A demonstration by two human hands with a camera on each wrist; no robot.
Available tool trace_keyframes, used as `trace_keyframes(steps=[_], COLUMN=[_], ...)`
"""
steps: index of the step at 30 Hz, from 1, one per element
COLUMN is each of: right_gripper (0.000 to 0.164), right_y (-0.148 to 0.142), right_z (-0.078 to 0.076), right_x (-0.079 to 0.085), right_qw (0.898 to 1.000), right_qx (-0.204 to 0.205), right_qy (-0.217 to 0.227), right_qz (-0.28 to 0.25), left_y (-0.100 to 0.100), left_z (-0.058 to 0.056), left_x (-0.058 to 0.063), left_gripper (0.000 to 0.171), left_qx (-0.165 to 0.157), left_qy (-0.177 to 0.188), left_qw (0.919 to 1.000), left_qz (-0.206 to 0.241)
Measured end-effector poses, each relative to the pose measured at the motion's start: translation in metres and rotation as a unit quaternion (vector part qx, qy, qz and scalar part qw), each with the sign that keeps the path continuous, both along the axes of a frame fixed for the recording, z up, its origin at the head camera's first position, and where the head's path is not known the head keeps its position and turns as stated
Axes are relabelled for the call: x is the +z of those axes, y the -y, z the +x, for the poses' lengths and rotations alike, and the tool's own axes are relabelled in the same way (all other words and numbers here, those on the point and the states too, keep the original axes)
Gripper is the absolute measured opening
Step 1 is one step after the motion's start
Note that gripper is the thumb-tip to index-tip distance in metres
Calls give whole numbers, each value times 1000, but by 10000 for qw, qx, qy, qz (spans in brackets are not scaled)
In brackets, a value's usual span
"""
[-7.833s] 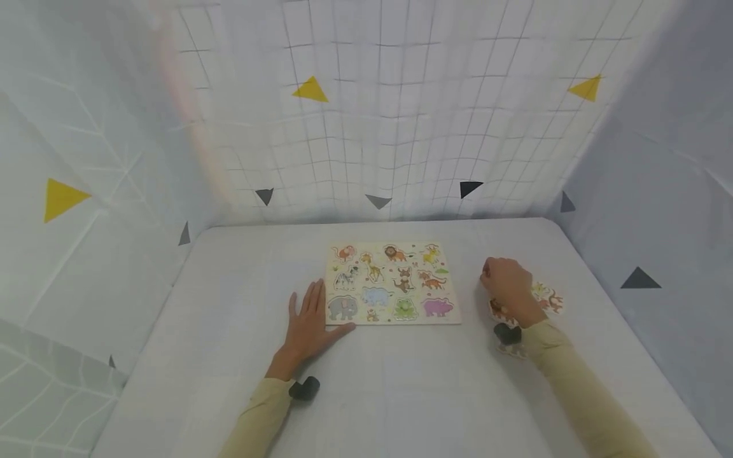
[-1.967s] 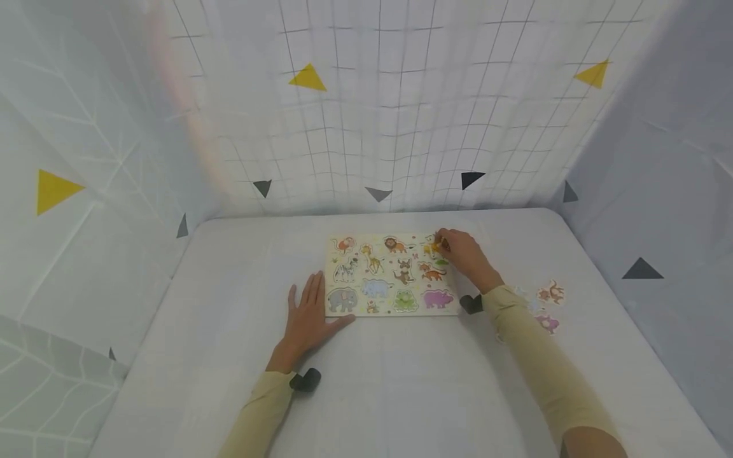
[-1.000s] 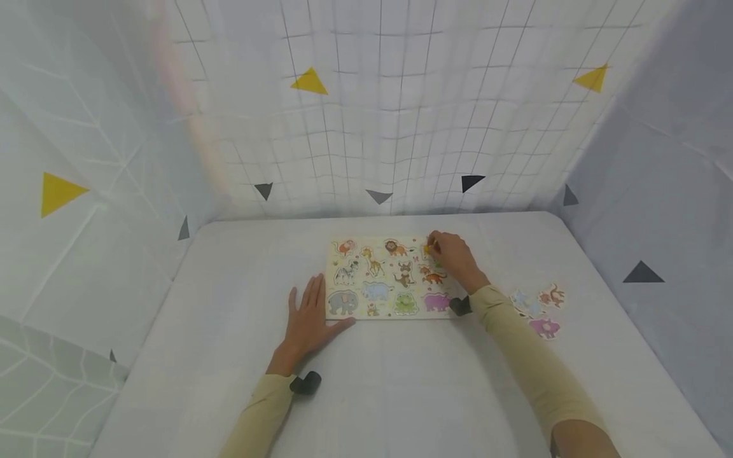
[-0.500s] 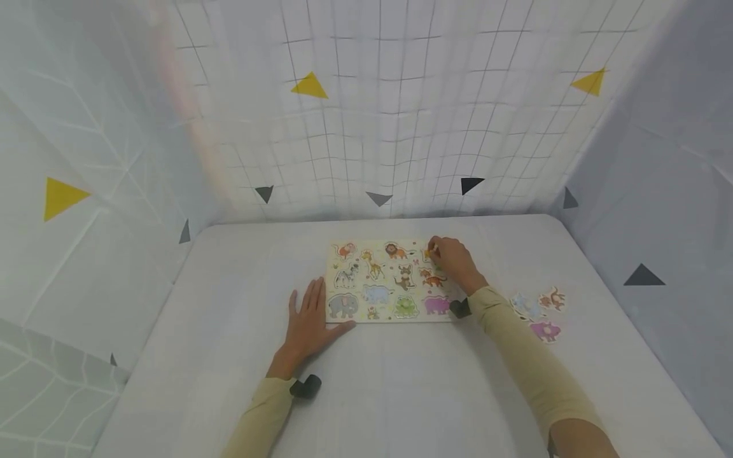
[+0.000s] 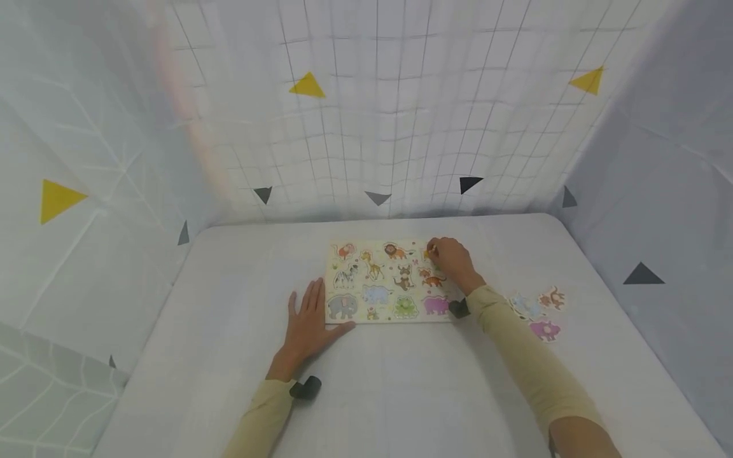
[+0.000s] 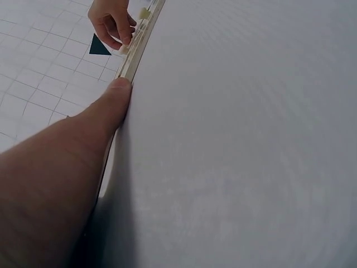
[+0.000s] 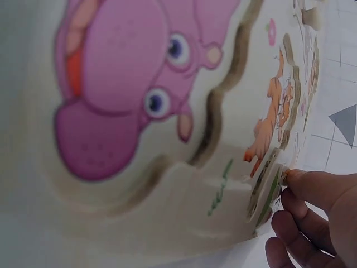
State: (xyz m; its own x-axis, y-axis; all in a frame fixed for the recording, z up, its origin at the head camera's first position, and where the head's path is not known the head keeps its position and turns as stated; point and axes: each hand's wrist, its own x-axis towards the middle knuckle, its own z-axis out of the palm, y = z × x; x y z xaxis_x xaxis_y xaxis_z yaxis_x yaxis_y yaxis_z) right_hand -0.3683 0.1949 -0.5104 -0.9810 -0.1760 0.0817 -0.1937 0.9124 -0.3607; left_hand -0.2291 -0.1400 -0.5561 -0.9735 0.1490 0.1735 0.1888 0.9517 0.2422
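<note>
A wooden animal puzzle board (image 5: 389, 318) lies on the table. My left hand (image 5: 306, 324) rests at its left edge with fingers straight, the thumb along the front edge. At the board's top right corner, my right hand (image 5: 452, 257) pinches a small yellow-orange animal puzzle piece (image 5: 426, 254), mostly hidden by the fingers. In the left wrist view, the right fingertips are at a pale knob (image 6: 124, 50) on the board. The right wrist view has the thumb and index finger together at the corner slot, beside the tiger picture (image 7: 268, 123) and the purple hippo picture (image 7: 117, 84).
Loose animal pieces lie right of the board: a pale blue one (image 5: 527, 306), a brown monkey (image 5: 552, 298) and a purple one (image 5: 545, 330), partly near the right sleeve. A gridded curtain (image 5: 389, 127) hangs behind the table's far edge.
My right hand has gone from the loose pieces to the board's top right corner with the yellow-orange piece, shifting slightly left there, then staying nearly still. My left hand keeps its place.
</note>
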Motion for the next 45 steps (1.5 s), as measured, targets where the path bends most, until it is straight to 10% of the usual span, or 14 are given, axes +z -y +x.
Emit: trace_keyframes(steps=[24, 45], right_gripper=[22, 23], right_y=[-38, -108], right_z=[25, 81], right_x=[-3, 15], right_qw=[9977, 9776], right_qx=[38, -1321], right_qy=[-396, -504], right_qz=[554, 1557], left_y=[0, 0], left_z=[-1, -1], left_x=[-1, -3], left_gripper=[110, 111], left_qx=[18, -27], left_qy=[-68, -96], left_qw=[10000, 9999], left_qz=[-64, -78])
